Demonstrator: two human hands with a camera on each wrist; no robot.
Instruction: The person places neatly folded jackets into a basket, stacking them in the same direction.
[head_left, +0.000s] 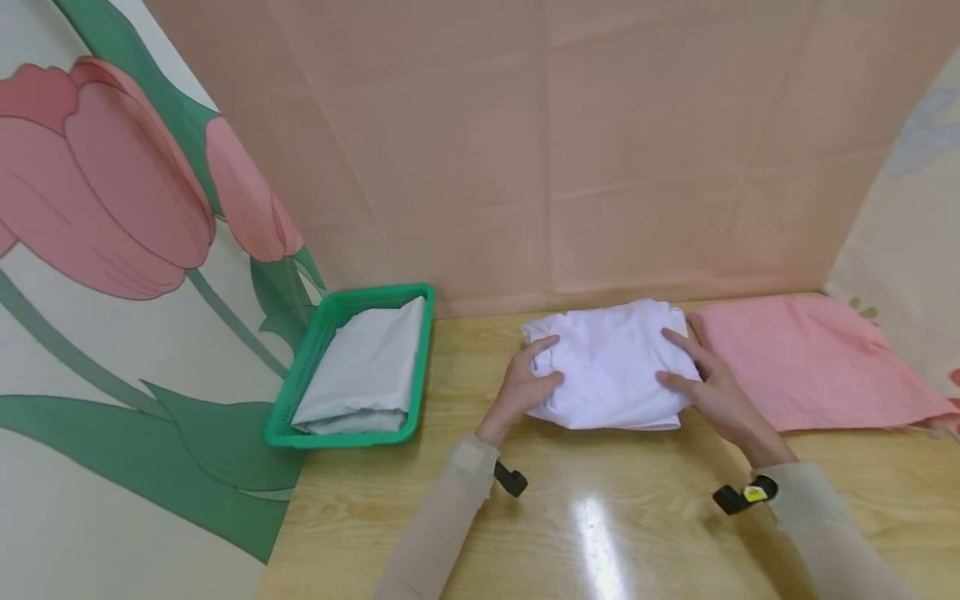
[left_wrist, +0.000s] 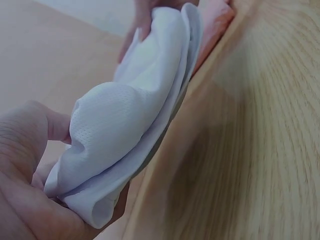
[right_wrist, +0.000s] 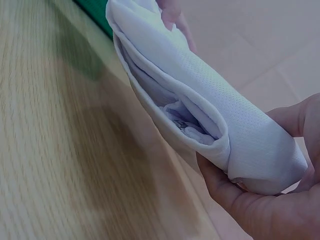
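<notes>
Head view: just above the wooden table (head_left: 525, 550), the left hand (head_left: 522, 385) and right hand (head_left: 720, 398) pinch a folded white cloth (head_left: 611, 367) at its two sides. I'd judge it light, soft and hardly fragile, with loose folds apt to slip, so best gripped through every layer at both ends. A pink cloth (head_left: 810, 367) crowds the right hand; to the left sits a green basket (head_left: 341, 440) holding grey cloth (head_left: 367, 362); behind, a tan sheet (head_left: 562, 150) hangs

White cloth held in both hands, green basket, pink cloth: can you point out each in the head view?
White cloth (head_left: 611, 362): head view, middle of its upper face.
Green basket (head_left: 345, 441): head view, near rim.
Pink cloth (head_left: 802, 362): head view, middle of its upper face.
</notes>
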